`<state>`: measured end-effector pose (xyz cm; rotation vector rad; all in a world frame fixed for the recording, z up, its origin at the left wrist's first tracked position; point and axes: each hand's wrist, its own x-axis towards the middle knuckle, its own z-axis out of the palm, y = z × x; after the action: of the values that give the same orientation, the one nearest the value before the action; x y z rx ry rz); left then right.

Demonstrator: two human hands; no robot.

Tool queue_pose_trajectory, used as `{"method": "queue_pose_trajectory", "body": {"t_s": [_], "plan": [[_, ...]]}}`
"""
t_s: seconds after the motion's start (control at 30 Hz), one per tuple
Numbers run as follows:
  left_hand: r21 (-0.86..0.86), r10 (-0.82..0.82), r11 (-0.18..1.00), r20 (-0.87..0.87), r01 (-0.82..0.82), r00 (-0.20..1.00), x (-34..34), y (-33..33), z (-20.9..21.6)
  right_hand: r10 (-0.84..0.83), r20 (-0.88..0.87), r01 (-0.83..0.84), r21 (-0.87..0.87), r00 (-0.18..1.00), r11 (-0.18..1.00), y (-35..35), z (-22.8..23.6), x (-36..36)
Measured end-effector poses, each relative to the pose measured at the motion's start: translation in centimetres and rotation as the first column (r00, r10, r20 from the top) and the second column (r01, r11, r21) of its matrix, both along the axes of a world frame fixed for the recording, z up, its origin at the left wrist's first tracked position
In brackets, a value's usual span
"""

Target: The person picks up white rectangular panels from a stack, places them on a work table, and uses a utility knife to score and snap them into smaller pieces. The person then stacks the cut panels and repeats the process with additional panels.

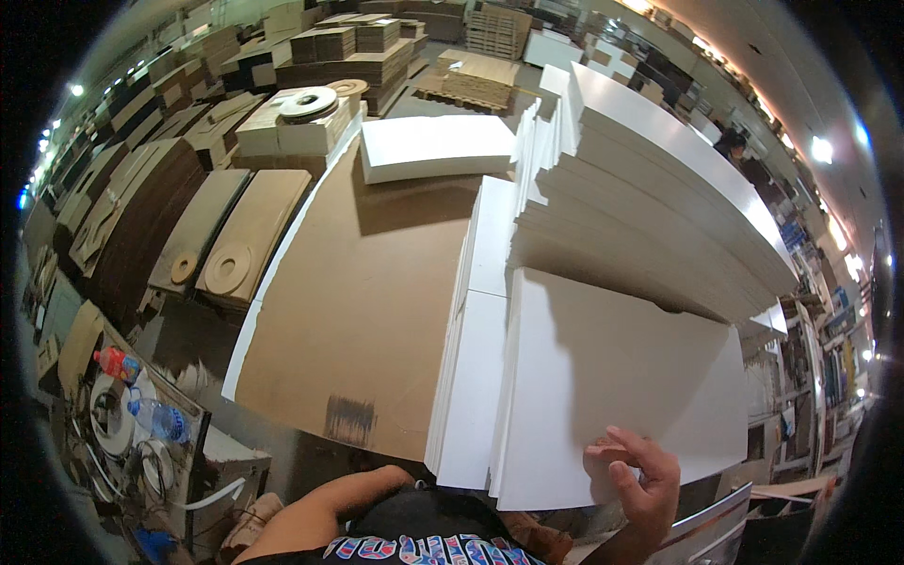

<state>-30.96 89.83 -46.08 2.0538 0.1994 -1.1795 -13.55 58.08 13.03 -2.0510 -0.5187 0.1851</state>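
Observation:
My right hand [642, 476] is held over the near right corner of a stack of white panels [640, 377]. Its fingers are slightly bent and apart, with nothing between them, and the hand throws a shadow on the top panel. I cannot tell whether the fingertips touch the surface. My left forearm bends in across my front, and my left hand [391, 478] is by the near edge of a brown board [348, 301]; its fingers are hidden. Narrow white panels [477, 377] lie in a stack between the brown board and the white panels.
A tall pile of white panels [650, 188] rises behind the right stack. Another white stack [438, 146] sits at the brown board's far end. To the left are wooden panels with rings [231, 268], a water bottle [158, 417] and a red-labelled bottle [116, 364]. Cardboard stacks [348, 61] fill the back.

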Motion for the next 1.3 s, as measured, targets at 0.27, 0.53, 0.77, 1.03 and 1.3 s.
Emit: {"method": "queue_pose_trajectory", "body": {"t_s": [0.27, 0.53, 0.77, 1.03, 1.3], "plan": [[0.009, 0.074, 0.997, -0.006, -0.074, 0.997, -1.4, -1.2, -0.1, 0.047, -0.01, -0.046, 0.115, 0.999, 0.992, -0.1, -0.5, 0.5], [0.042, 0.149, 0.988, -0.006, -0.149, 0.989, -3.0, 0.5, -0.5, 0.051, -0.004, -0.05, 0.148, 0.999, 0.988, -1.0, -1.8, 0.6], [0.082, 0.179, 0.981, -0.006, -0.178, 0.984, -4.7, 3.8, -0.4, -0.089, -0.105, 0.097, 0.076, 0.991, 0.992, -1.0, -1.7, -0.9], [0.057, 0.078, 0.995, 0.018, -0.079, 0.997, -5.5, 10.3, -0.6, -0.355, -0.036, 0.354, 0.219, 0.934, 0.909, 4.3, -4.3, -2.2], [-0.01, -0.049, 0.999, 0.056, 0.049, 0.997, -7.4, 13.3, -1.6, -0.44, -0.009, 0.435, 0.159, 0.898, 0.886, 8.9, -4.3, -4.6]]}}
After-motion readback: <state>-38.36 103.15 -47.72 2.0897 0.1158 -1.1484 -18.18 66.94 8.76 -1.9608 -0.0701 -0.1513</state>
